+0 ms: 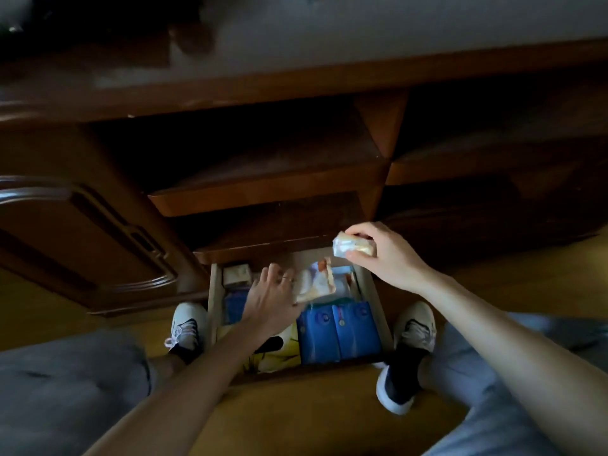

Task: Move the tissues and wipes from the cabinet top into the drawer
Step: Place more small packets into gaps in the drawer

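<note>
The bottom drawer (378, 311) of a dark wooden cabinet is pulled out between my feet. Inside lie blue tissue packs (339, 334), a yellow pack (279, 357) and a small pale pack (236, 274) at the back left. My left hand (269, 297) reaches into the drawer and grips a white-and-orange wipes pack (316, 281), held tilted above the contents. My right hand (381, 255) hovers over the drawer's back right corner, pinching a small pale tissue pack (348, 246). The cabinet top (329, 37) shows as a dim surface at the top of the view.
Open shelves (263, 192) sit above the drawer. A cabinet door (85, 245) stands open at the left. My shoes (186, 327) (411, 337) flank the drawer on a yellowish floor (312, 419). Dark unclear objects rest at the far left of the cabinet top.
</note>
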The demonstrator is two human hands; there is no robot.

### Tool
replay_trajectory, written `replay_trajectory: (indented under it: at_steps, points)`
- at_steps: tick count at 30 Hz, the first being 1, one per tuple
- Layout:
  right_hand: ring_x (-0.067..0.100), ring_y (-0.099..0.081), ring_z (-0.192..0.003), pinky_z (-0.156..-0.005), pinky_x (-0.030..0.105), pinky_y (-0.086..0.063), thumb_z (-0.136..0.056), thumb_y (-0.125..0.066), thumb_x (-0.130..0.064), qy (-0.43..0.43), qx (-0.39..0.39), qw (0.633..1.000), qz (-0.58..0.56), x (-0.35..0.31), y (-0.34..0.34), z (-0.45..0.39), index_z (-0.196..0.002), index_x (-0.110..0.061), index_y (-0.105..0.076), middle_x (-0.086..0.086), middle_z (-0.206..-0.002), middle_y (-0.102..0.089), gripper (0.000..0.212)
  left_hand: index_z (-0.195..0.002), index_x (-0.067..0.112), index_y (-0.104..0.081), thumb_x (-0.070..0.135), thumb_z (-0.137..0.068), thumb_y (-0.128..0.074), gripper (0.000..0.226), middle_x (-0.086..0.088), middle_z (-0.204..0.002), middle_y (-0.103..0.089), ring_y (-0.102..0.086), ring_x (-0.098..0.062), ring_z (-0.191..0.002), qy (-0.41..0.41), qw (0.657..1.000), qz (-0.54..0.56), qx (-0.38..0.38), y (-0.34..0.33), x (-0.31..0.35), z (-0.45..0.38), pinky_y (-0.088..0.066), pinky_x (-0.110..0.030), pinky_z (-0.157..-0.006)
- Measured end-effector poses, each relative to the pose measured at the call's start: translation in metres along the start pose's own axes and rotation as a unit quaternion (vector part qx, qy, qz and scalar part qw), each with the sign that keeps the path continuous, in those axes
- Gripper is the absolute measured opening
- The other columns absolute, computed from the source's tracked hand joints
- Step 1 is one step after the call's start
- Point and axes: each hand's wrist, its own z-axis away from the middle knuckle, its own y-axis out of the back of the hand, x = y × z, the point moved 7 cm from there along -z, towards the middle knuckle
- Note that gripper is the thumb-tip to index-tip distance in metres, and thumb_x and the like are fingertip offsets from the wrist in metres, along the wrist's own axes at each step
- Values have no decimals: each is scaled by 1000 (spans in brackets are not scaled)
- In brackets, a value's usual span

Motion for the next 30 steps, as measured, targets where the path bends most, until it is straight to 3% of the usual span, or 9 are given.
replay_trajectory:
  at_steps: [4, 8, 10, 12, 15, 18, 20, 23, 30]
  points:
    - [1, -60, -89, -71, 21, -50, -78, -58, -56, -3, -11, 999, 31, 15, -10, -2, -118, -45, -54, -18, -112, -52, 41, -135, 16, -49, 79, -72, -46, 89, -8, -126, -41, -41, -29, -119, 87, 990, -8, -115, -59, -9, -36, -42, -42, -94]
    - [9, -58, -92, -67, 26, -45, -70, -79, -43, -153, -135, 978, 34, 76, -54, -3, -97, -38, -60, -9, -107, -58, 33, -134, 14, -49, 81, -63, -44, 98, -7, -126, -36, -37, -28, -120, 178, 976, 54, -113, -77, -34, -53, -38, -42, -97]
    - [8, -58, -96, -68, 23, -48, -72, -83, -33, -187, -169, 968, 9, 98, -85, -18, -108, -31, -64, -7, -113, -62, 41, -135, 16, -41, 79, -62, -49, 97, -7, -129, -43, -46, -29, -121, 204, 968, 97, -110, -81, -49, -54, -42, -41, -91]
    - [13, -60, -107, -78, 25, -52, -76, -80, -26, -181, -204, 962, -8, 107, -122, -40, -128, -23, -61, -3, -125, -62, 56, -128, 20, -40, 79, -60, -51, 90, -6, -124, -56, -59, -31, -113, 227, 959, 132, -111, -85, -64, -49, -44, -37, -78]
    - [26, -52, -129, -100, 33, -46, -88, -72, -22, -143, -264, 951, 72, 117, -183, -68, -143, -13, -53, 12, -147, -49, 59, -131, 24, -42, 77, -56, -54, 92, -4, -124, -60, -61, -29, -112, 246, 954, 150, -83, -89, -85, -33, -44, -35, -77]
    - [32, -35, -143, -114, 43, -34, -96, -62, -40, -96, -301, 919, 234, 132, -221, -78, -153, -20, -42, 10, -160, -34, 63, -136, 28, -34, 78, -57, -58, 96, -1, -130, -56, -59, -27, -115, 246, 954, 149, -90, -95, -99, -23, -41, -35, -77]
    - [32, -39, -139, -113, 44, -32, -95, -58, -54, -26, -285, 896, 338, 132, -229, -82, -150, -20, -43, 9, -151, -46, 66, -131, 33, -33, 78, -55, -61, 92, 2, -130, -55, -60, -26, -112, 247, 950, 164, -104, -99, -103, -23, -41, -34, -74]
    - [30, -49, -130, -111, 40, -36, -94, -58, -52, 36, -229, 888, 397, 124, -231, -84, -142, -15, -50, 11, -138, -56, 61, -126, 40, -31, 81, -52, -63, 90, 9, -125, -56, -61, -20, -103, 245, 947, 190, -87, -101, -102, -24, -39, -32, -67]
    - [28, -48, -124, -101, 42, -44, -89, -70, -40, 8, -228, 899, 374, 118, -230, -73, -131, -18, -60, 9, -130, -54, 49, -126, 41, -40, 88, -49, -63, 93, 18, -108, -56, -60, -13, -101, 270, 924, 232, -139, -99, -90, -21, -48, -32, -76]
